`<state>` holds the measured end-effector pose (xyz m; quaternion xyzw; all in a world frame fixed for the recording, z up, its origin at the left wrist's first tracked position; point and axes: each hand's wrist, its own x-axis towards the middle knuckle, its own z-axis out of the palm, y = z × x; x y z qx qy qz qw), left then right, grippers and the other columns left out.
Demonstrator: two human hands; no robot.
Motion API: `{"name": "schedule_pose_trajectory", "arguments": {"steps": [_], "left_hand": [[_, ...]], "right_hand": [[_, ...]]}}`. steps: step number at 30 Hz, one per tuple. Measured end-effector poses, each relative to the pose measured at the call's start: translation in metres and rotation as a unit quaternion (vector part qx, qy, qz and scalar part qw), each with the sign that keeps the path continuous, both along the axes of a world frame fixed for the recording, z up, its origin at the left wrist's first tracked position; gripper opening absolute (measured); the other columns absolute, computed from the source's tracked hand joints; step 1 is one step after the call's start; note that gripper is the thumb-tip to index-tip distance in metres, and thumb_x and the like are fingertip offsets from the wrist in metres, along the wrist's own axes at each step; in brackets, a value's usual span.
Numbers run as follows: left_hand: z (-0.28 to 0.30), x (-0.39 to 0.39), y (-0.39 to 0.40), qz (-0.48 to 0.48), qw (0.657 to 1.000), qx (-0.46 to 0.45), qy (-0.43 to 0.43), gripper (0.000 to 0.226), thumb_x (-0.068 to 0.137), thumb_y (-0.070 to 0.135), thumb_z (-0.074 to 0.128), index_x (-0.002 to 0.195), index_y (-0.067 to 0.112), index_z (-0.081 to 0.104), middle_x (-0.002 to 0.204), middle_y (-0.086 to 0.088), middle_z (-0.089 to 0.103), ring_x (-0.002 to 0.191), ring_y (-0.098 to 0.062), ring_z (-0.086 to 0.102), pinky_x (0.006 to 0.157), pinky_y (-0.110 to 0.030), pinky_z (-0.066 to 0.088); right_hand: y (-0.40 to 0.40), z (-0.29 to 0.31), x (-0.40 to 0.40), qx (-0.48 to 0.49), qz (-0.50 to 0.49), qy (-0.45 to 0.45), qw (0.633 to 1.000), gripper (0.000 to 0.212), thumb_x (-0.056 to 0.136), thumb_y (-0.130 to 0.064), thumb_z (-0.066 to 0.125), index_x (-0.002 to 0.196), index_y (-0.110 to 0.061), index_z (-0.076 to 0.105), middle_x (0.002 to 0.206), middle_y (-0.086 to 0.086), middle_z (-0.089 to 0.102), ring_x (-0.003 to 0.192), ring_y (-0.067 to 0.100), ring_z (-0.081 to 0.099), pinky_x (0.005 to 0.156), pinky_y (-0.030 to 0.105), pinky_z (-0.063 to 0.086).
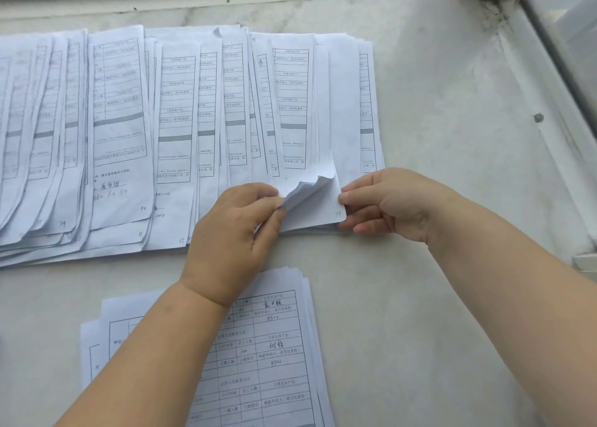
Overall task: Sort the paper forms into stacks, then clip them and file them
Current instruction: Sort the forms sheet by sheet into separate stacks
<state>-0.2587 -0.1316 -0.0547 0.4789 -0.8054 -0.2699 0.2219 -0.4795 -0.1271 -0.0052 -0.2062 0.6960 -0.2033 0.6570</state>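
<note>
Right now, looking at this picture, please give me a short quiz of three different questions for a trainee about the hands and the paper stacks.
1. True or false: the left hand lifts the corners of the rightmost stack.
2. What does the right hand pinch?
A. a clip
B. a sheet corner
C. nothing
3. Fill in: the separate stack lies ___ the person than the row.

Key: 1 true; 2 B; 3 nearer.

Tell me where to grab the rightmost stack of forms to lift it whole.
Grip the rightmost stack at its near right corner, coming from the right, where the right hand already is: that edge overhangs nothing and lies free, while its left side overlaps neighbouring papers.
</note>
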Motion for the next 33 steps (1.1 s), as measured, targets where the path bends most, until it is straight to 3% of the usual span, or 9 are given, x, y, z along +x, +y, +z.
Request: {"name": "schedule_pose_trajectory", "arguments": {"steps": [5,10,16,20,23,25,27,29,33], "left_hand": [[0.0,-0.001,-0.002,0.015,1.0,-0.001,0.013,0.039,0.094,0.037,0.038,0.097,0.016,0.071,0.106,0.011,0.064,0.103,-0.009,0.051,0.078,-0.015,0.036],[0.005,-0.001,0.0,0.023,0.999,0.013,0.02,0.035,0.092,0.038,0.04,0.094,0.017,0.067,0.097,0.011,0.064,0.095,-0.01,0.052,0.077,-0.023,0.041],[0.005,-0.015,0.001,-0.012,0.994,-0.092,-0.065,0.048,0.083,0.025,0.057,0.131,0.022,0.052,0.116,0.001,0.065,0.1,-0.016,0.055,0.074,-0.031,0.048],[0.016,-0.021,-0.005,0.023,0.998,-0.059,0.03,0.083,0.084,-0.007,0.054,0.143,0.038,0.017,0.137,-0.003,0.052,0.087,-0.024,0.059,0.06,-0.028,0.043],[0.021,-0.02,-0.014,-0.022,0.993,-0.106,-0.037,0.078,0.081,-0.013,0.051,0.139,0.036,0.036,0.146,-0.01,0.04,0.083,-0.04,0.063,0.049,-0.039,0.052],[0.02,-0.02,-0.02,-0.06,0.985,-0.127,-0.098,0.049,0.079,-0.004,0.052,0.118,0.023,0.063,0.129,-0.012,0.055,0.067,-0.04,0.064,0.045,-0.038,0.051],[0.02,-0.02,-0.018,-0.073,0.98,-0.128,-0.136,0.025,0.081,0.016,0.051,0.095,0.018,0.072,0.098,-0.008,0.065,0.06,-0.034,0.061,0.048,-0.029,0.043],[0.019,-0.021,-0.013,-0.069,0.978,-0.125,-0.15,0.027,0.081,0.039,0.051,0.09,0.023,0.072,0.079,-0.002,0.062,0.064,-0.029,0.06,0.052,-0.026,0.039],[0.016,-0.02,-0.011,-0.065,0.975,-0.137,-0.163,0.037,0.073,0.053,0.053,0.093,0.028,0.072,0.074,0.004,0.058,0.069,-0.024,0.06,0.052,-0.024,0.042]], "right_hand": [[0.0,-0.002,0.001,-0.001,0.002,0.003,1.0,0.005,0.089,-0.005,0.066,0.093,-0.007,0.065,0.081,0.011,0.069,0.056,0.014,0.069,0.046,0.019,0.053],[0.001,-0.001,0.001,-0.006,-0.002,-0.002,1.0,0.003,0.09,-0.007,0.065,0.09,-0.009,0.065,0.078,0.008,0.067,0.056,0.013,0.068,0.046,0.019,0.053],[-0.009,0.017,-0.001,-0.107,0.015,-0.036,0.993,0.013,0.097,-0.015,0.056,0.095,-0.015,0.069,0.083,0.004,0.074,0.057,0.011,0.064,0.047,0.017,0.049],[-0.007,0.016,-0.028,-0.259,-0.023,0.18,0.949,0.019,0.093,-0.012,0.058,0.09,-0.027,0.071,0.081,-0.006,0.071,0.063,0.006,0.061,0.061,0.017,0.048],[0.01,0.004,-0.04,-0.301,0.027,0.274,0.913,0.017,0.089,-0.018,0.065,0.094,-0.034,0.069,0.098,-0.013,0.067,0.079,-0.007,0.057,0.072,0.008,0.042],[0.021,-0.008,-0.041,-0.297,0.132,0.298,0.897,0.029,0.088,-0.026,0.068,0.113,-0.038,0.065,0.136,-0.012,0.05,0.119,-0.004,0.046,0.102,0.009,0.031],[0.027,-0.019,-0.038,-0.269,0.243,0.337,0.869,0.048,0.086,-0.036,0.069,0.131,-0.045,0.053,0.157,-0.01,0.021,0.143,0.004,0.016,0.12,0.031,0.008],[0.029,-0.029,-0.035,-0.259,0.289,0.37,0.844,0.058,0.085,-0.044,0.067,0.137,-0.05,0.043,0.162,-0.009,0.005,0.148,0.005,-0.001,0.119,0.039,-0.009],[0.027,-0.04,-0.032,-0.278,0.252,0.389,0.841,0.054,0.082,-0.048,0.067,0.132,-0.05,0.048,0.16,-0.009,0.01,0.147,0.007,0.002,0.118,0.041,-0.011]]}}
